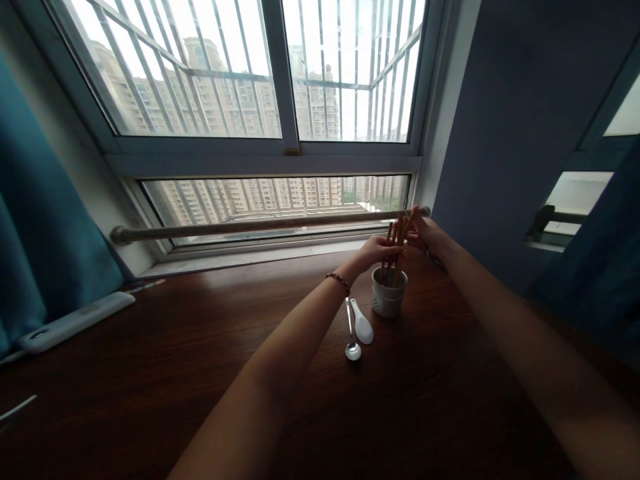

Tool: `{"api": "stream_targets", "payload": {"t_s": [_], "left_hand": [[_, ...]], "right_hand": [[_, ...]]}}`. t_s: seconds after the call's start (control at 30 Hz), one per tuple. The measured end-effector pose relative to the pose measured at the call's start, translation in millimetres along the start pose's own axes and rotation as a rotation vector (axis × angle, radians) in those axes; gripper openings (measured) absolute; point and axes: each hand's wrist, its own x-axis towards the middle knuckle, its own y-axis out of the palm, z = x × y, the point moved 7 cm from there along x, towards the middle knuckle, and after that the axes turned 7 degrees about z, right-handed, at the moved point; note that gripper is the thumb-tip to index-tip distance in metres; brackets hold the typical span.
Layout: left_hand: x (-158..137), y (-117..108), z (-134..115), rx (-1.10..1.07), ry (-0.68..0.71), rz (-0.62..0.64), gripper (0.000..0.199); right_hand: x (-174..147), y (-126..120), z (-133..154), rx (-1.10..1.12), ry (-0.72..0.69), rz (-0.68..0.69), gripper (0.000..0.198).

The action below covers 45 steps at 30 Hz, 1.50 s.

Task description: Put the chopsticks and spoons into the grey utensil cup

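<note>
Blue cloth (40, 200) hangs at the far left. Just beside it, a long white thing (80, 325) lies on the brown bench (210, 347). A pole (260, 226) runs across the window (290, 148). Next come a metal spoon (353, 351) and a white spoon (364, 330), side by side. The left hand (376, 252), with a band (341, 279) on its wrist, has its grip closed on thin sticks (391, 257). They stand in a white cup (388, 302) on the bench. Bent fingers of the right hand (423, 232) are at the stick tops; whether its grip holds any, one cannot tell. Farther right is a dark wall (510, 120).
</note>
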Motion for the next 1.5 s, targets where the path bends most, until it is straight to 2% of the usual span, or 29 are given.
{"api": "stream_targets", "payload": {"t_s": [0.1, 0.23, 0.3, 0.5, 0.7, 0.8, 0.93, 1.07, 1.13, 1.2, 1.3, 1.5], "left_hand": [[0, 2, 5, -0.008, -0.027, -0.014, 0.023], [2, 1, 22, 0.019, -0.076, -0.079, 0.02], [3, -2, 30, 0.034, -0.088, -0.115, 0.02], [4, -9, 49, 0.04, -0.137, -0.167, 0.021], [-10, -7, 57, 0.025, -0.202, -0.168, 0.025], [-15, -9, 55, 0.036, -0.24, -0.173, 0.025], [-30, -22, 51, 0.064, -0.285, -0.238, 0.026], [-69, -42, 59, 0.154, -0.384, -0.357, 0.024], [-94, -45, 71, 0.209, -0.472, -0.38, 0.023], [-117, -41, 88, 0.252, -0.576, -0.355, 0.022], [-138, -26, 111, 0.31, -0.704, -0.293, 0.022], [-143, -5, 131, 0.451, -0.816, -0.225, 0.022]], "right_hand": [[-4, -1, -7, 0.043, -0.025, 0.002, 0.066], [-11, -5, -31, 0.047, 0.003, -0.005, 0.066], [-12, -6, -43, 0.021, 0.045, 0.0, 0.058], [-14, -1, -73, -0.094, 0.208, -0.029, 0.019], [-18, 3, -85, -0.115, 0.26, -0.14, 0.016], [-25, -3, -76, -0.103, 0.272, -0.233, 0.025], [-41, -32, -35, -0.037, 0.229, -0.383, 0.045], [-67, -75, 14, 0.048, 0.148, -0.576, 0.066], [-78, -86, 25, 0.076, 0.103, -0.671, 0.07], [-80, -83, 22, 0.087, 0.086, -0.694, 0.069], [-70, -59, -3, 0.033, 0.143, -0.623, 0.062], [-51, -22, -51, -0.196, 0.337, -0.431, 0.037]]}}
